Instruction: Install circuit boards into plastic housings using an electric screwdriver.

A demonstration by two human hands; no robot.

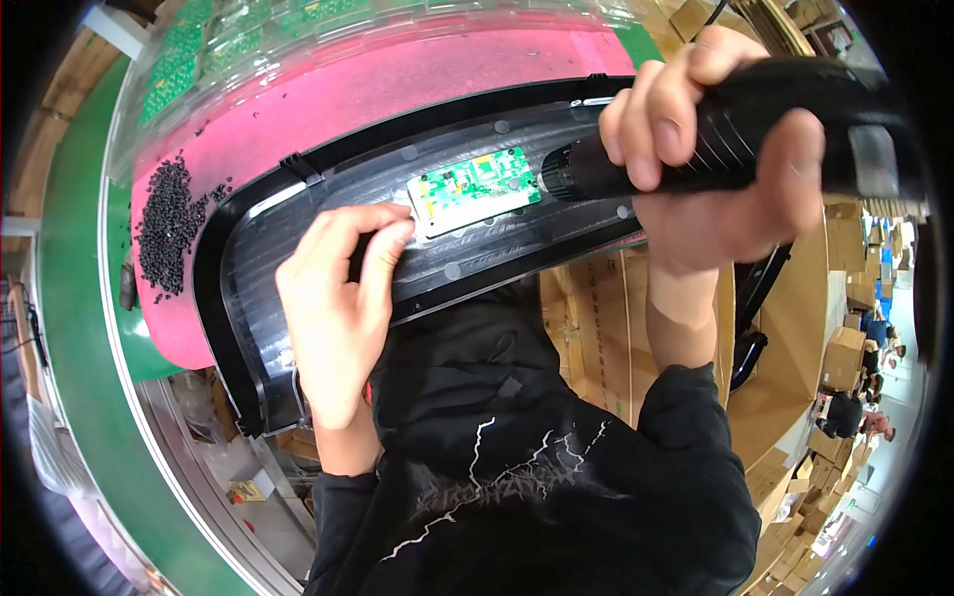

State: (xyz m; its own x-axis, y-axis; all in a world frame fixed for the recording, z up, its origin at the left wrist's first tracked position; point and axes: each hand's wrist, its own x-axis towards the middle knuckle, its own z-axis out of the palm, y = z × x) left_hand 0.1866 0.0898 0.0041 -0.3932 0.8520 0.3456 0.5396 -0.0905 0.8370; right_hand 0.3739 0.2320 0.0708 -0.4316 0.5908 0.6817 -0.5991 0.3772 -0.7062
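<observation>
A green circuit board lies inside a long black plastic housing with a raised rim. My right hand is wrapped round a black electric screwdriver, held slanting across the right side. Its tip points at the board's right end; whether it touches a screw there I cannot tell. At the board's lower left corner, thumb and forefinger of my left hand are pinched together. Whatever they hold, if anything, is too small to make out.
A heap of small black screws lies on the pink mat, left of the housing. Clear plastic trays with more green boards stand at the back. Cardboard boxes are at the right, and people are far off there.
</observation>
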